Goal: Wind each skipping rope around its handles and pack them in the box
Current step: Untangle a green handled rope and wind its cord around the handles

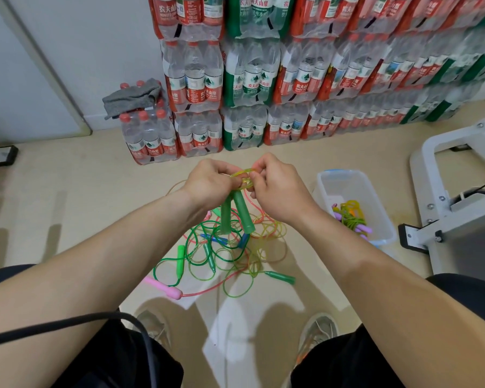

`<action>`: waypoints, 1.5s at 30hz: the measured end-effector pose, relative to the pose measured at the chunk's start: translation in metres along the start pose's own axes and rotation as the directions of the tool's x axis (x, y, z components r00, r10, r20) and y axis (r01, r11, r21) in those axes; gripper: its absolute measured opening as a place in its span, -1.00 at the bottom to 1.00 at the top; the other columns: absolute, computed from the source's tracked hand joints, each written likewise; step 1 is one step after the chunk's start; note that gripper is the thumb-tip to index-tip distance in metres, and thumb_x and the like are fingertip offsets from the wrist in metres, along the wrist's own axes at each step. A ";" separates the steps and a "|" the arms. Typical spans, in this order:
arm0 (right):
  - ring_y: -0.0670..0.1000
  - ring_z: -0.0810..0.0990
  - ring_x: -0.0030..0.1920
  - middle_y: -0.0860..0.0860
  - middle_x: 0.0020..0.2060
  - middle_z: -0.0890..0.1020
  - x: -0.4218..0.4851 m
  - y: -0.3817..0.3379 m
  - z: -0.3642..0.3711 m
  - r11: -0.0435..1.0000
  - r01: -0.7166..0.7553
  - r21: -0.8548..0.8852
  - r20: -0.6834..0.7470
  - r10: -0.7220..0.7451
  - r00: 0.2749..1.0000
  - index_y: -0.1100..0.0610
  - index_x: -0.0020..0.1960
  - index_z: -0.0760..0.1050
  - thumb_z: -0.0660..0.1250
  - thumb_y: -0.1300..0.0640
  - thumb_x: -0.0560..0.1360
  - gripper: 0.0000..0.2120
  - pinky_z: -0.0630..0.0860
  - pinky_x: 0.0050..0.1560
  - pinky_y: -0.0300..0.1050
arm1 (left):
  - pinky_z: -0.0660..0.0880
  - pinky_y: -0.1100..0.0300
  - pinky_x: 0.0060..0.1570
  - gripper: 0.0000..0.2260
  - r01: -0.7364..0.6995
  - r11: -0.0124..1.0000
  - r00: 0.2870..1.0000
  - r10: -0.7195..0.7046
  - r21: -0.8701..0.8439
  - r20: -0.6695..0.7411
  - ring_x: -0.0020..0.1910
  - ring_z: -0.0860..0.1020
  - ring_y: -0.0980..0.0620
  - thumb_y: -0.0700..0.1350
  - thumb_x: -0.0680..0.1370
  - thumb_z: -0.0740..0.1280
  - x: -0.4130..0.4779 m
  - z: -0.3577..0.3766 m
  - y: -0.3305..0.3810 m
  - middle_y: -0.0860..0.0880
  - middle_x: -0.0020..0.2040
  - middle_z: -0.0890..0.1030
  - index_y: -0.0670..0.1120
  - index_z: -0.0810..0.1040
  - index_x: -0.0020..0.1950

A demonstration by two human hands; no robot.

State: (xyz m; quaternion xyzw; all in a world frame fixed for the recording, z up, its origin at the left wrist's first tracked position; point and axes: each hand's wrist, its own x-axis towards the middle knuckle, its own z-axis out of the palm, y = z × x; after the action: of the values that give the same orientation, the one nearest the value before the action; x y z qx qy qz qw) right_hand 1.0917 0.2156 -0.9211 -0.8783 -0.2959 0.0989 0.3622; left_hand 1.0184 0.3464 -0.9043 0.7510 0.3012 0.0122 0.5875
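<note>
Above beige floor (81,191), left hand (207,179) grips two green plastic handles (242,210); right hand (280,186) pinches springy yellow-green rope coils (242,177) that could unwind.

Two handles (237,217) below the left hand (207,182) and right hand (277,189) were translucent green. One rope coil (242,177) between them was yellow-green. One rope pile (230,253) farther below showed green, yellow and pink strands, with one pink handle (164,287). One box (375,197) right of the hands was clear, blue-rimmed. The floor (81,205) was beige.
</note>
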 end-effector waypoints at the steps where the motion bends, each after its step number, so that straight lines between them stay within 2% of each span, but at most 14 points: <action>1: 0.10 0.62 -0.09 0.05 -0.16 0.65 0.000 0.000 0.000 1.000 0.010 -0.018 -0.009 -0.010 1.000 0.08 0.02 0.46 0.22 0.08 0.63 -0.91 0.54 -0.08 0.03 | 0.54 0.03 -0.03 -0.86 0.022 0.999 1.000 -0.021 -0.047 0.017 -0.16 0.58 -0.07 -0.27 0.58 0.36 0.001 -0.001 -0.001 -0.13 -0.16 0.69 -0.12 0.71 -0.03; 5: -0.01 0.54 -0.16 -0.08 -0.24 0.59 0.002 -0.002 -0.005 0.996 -0.076 0.040 0.008 0.076 0.997 0.05 -0.05 0.53 0.28 0.09 0.62 -0.90 0.36 -0.16 -0.14 | 0.54 0.05 0.01 -0.82 0.083 0.963 0.996 -0.069 -0.257 0.062 -0.10 0.62 -0.11 -0.37 0.58 0.31 -0.002 -0.001 -0.001 -0.20 -0.07 0.67 -0.22 0.62 0.13; 7: 0.02 0.61 -0.13 -0.04 -0.22 0.64 0.004 -0.002 -0.009 0.973 -0.167 0.162 0.081 0.155 0.985 0.03 -0.11 0.55 0.30 0.10 0.62 -0.85 0.46 -0.11 -0.08 | 0.56 0.01 0.00 -0.76 0.092 0.944 0.996 -0.085 -0.318 0.035 -0.05 0.66 -0.15 -0.38 0.56 0.35 -0.003 -0.001 0.000 -0.26 -0.01 0.68 -0.13 0.54 0.17; 11: 0.00 0.64 -0.11 0.03 -0.15 0.66 0.003 0.000 -0.018 0.777 -0.390 0.495 0.319 0.255 0.913 0.08 -0.03 0.58 0.27 0.16 0.65 -0.86 0.56 0.02 -0.02 | 0.59 0.21 -0.25 -0.71 0.064 0.910 0.994 -0.023 -0.409 0.104 -0.21 0.68 0.01 -0.37 0.59 0.31 -0.005 -0.005 0.001 -0.18 -0.02 0.68 -0.14 0.48 0.27; 14: 0.00 0.60 -0.16 0.03 -0.15 0.63 0.002 0.000 -0.021 0.665 -0.447 0.598 0.377 0.259 0.889 0.05 0.02 0.52 0.27 0.21 0.65 -0.91 0.58 -0.08 -0.10 | 0.55 0.15 -0.09 -0.74 0.071 0.883 0.987 0.005 -0.464 0.162 -0.18 0.66 0.03 -0.34 0.61 0.29 -0.006 -0.006 0.001 -0.11 -0.07 0.69 -0.13 0.50 0.27; 16: 0.01 0.59 -0.22 0.05 -0.15 0.64 0.000 -0.001 -0.019 0.664 -0.361 0.654 0.302 0.209 0.930 0.01 0.00 0.44 0.26 0.27 0.64 -0.84 0.57 -0.18 -0.13 | 0.53 0.09 0.00 -0.75 0.097 0.864 0.981 -0.001 -0.494 0.192 -0.15 0.65 0.00 -0.34 0.61 0.28 -0.006 -0.007 0.001 -0.08 -0.09 0.69 -0.12 0.52 0.26; 20: -0.02 0.61 -0.23 0.05 -0.14 0.62 -0.004 -0.005 -0.011 0.852 -0.071 0.519 0.082 0.033 0.996 0.01 -0.04 0.46 0.21 0.30 0.63 -0.79 0.54 -0.24 -0.10 | 0.55 0.14 -0.09 -0.76 0.107 0.830 0.983 -0.004 -0.548 0.186 -0.22 0.66 0.04 -0.33 0.62 0.26 -0.005 -0.010 0.003 -0.05 -0.14 0.70 -0.10 0.55 0.22; 24: -0.03 0.62 -0.19 0.05 -0.15 0.62 -0.005 -0.008 -0.008 0.862 -0.056 0.504 0.011 0.058 0.998 -0.05 -0.04 0.55 0.24 0.26 0.61 -0.77 0.61 -0.13 0.11 | 0.51 0.14 -0.10 -0.81 0.064 0.852 0.994 -0.006 -0.520 0.113 -0.29 0.63 0.11 -0.30 0.62 0.27 -0.004 -0.011 0.001 0.00 -0.19 0.70 -0.07 0.56 0.16; 26: 0.00 0.63 -0.19 0.04 -0.19 0.64 -0.005 -0.008 -0.006 0.850 -0.081 0.521 0.032 0.075 0.997 -0.04 -0.06 0.57 0.35 0.19 0.56 -0.87 0.62 -0.09 0.14 | 0.50 0.17 -0.17 -0.81 0.052 0.873 0.995 -0.003 -0.485 0.100 -0.30 0.62 0.12 -0.29 0.62 0.29 -0.003 -0.012 0.001 -0.01 -0.17 0.70 -0.07 0.56 0.16; 29: -0.06 0.60 -0.24 -0.04 -0.23 0.64 -0.002 -0.006 -0.007 0.885 -0.068 0.461 0.060 0.046 0.997 -0.03 -0.11 0.59 0.50 0.06 0.45 -0.91 0.59 -0.07 0.06 | 0.54 0.23 -0.27 -0.81 0.060 0.877 0.992 0.002 -0.477 0.129 -0.30 0.62 0.11 -0.32 0.62 0.28 -0.004 -0.013 0.001 -0.04 -0.15 0.68 -0.10 0.55 0.16; 32: -0.11 0.58 -0.26 -0.11 -0.23 0.63 0.002 -0.003 -0.016 0.947 -0.044 0.318 0.133 0.001 0.991 0.00 -0.13 0.56 0.52 0.10 0.47 -0.87 0.56 -0.11 -0.14 | 0.56 0.27 -0.25 -0.83 0.042 0.897 0.989 0.026 -0.440 0.148 -0.23 0.64 0.05 -0.33 0.61 0.29 -0.005 -0.013 0.000 -0.07 -0.12 0.69 -0.12 0.55 0.13; 35: -0.08 0.54 -0.17 -0.09 -0.18 0.55 0.002 -0.001 -0.023 0.994 0.077 0.072 0.132 -0.086 0.987 0.03 -0.12 0.51 0.46 0.13 0.52 -0.87 0.42 -0.16 -0.28 | 0.52 0.24 -0.27 -0.85 -0.053 0.969 0.992 0.079 -0.242 0.098 -0.25 0.61 0.03 -0.30 0.61 0.31 -0.004 -0.011 -0.004 -0.07 -0.16 0.68 -0.10 0.57 0.10; 38: -0.06 0.45 -0.13 -0.09 -0.14 0.43 0.003 0.001 -0.022 0.980 0.195 -0.031 0.136 -0.189 0.972 0.04 -0.10 0.46 0.42 0.16 0.54 -0.86 0.33 -0.14 -0.31 | 0.45 0.20 -0.28 -0.88 -0.130 0.990 0.991 0.132 -0.047 0.031 -0.30 0.55 0.04 -0.26 0.61 0.33 -0.002 -0.005 -0.009 -0.03 -0.27 0.66 -0.11 0.58 0.11; 45: 0.08 0.45 -0.07 0.00 -0.09 0.44 -0.006 0.007 -0.004 0.891 0.393 -0.227 0.037 -0.395 0.918 0.10 -0.04 0.42 0.37 0.24 0.52 -0.86 0.49 -0.08 0.15 | 0.61 -0.08 -0.11 -0.89 -0.103 0.985 0.986 0.119 0.137 -0.114 -0.28 0.56 -0.04 -0.20 0.58 0.35 0.009 0.006 -0.022 -0.11 -0.25 0.63 -0.02 0.62 -0.08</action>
State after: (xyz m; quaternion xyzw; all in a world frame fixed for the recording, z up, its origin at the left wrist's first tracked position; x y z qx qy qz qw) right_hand 1.0914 0.2057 -0.9228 -0.8365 -0.4753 -0.0157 0.2721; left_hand 1.0182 0.3478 -0.9287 0.8013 0.2941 0.0709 0.5161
